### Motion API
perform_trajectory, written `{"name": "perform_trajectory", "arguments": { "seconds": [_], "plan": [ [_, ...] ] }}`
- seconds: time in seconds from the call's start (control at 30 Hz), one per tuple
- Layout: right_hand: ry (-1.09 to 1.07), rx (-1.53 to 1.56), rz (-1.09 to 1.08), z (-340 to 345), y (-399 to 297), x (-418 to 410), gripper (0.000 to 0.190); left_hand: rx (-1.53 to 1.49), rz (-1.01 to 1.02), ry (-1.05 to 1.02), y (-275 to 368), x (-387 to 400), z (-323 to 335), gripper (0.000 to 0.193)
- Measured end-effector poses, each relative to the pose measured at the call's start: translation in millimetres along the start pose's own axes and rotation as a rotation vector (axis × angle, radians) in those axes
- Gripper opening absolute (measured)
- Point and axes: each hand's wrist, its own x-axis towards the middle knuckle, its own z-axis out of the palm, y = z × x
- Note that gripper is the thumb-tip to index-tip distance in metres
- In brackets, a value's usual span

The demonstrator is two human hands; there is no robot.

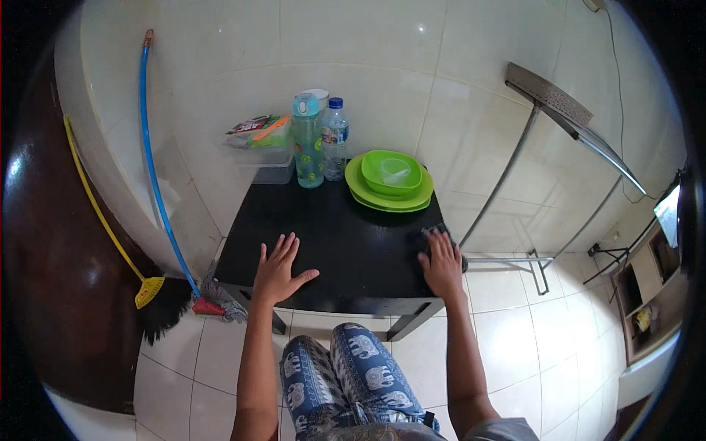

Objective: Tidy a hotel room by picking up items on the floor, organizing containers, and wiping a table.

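Note:
A small black table (pixel 325 248) stands before me against the tiled wall. My right hand (pixel 443 259) lies over a dark cloth (pixel 439 230) at the table's right edge; part of the cloth hides under the palm. My left hand (pixel 282 270), its fingers spread and nothing in it, is at the left front of the tabletop. Toward the back right sits a stack of green plates (pixel 356 193) with a green bowl (pixel 380 182) on top. Inside the bowl is a small translucent cup (pixel 398 168).
A teal drinking bottle (pixel 309 154), a clear plastic bottle (pixel 334 146) and lidded plastic containers (pixel 273 172) with packets stand at the back. To the left lean a yellow-handled broom (pixel 105 215) and a blue-handled mop (pixel 154 176). An ironing board (pixel 549 93) stands at right.

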Motion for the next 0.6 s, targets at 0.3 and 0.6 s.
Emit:
{"name": "perform_trajectory", "arguments": {
  "seconds": [0.3, 0.6],
  "plan": [
    [-0.073, 0.117, -0.434, 31.0, -109.4, -13.9, 0.053, -0.032, -0.019, -0.019, -7.6, -3.7, 2.1, 0.087],
    [-0.006, -0.038, -0.044, -4.3, 9.7, 4.4, 0.052, -0.062, 0.015, 0.024, -3.1, -1.8, 6.4, 0.092]
  ]
}}
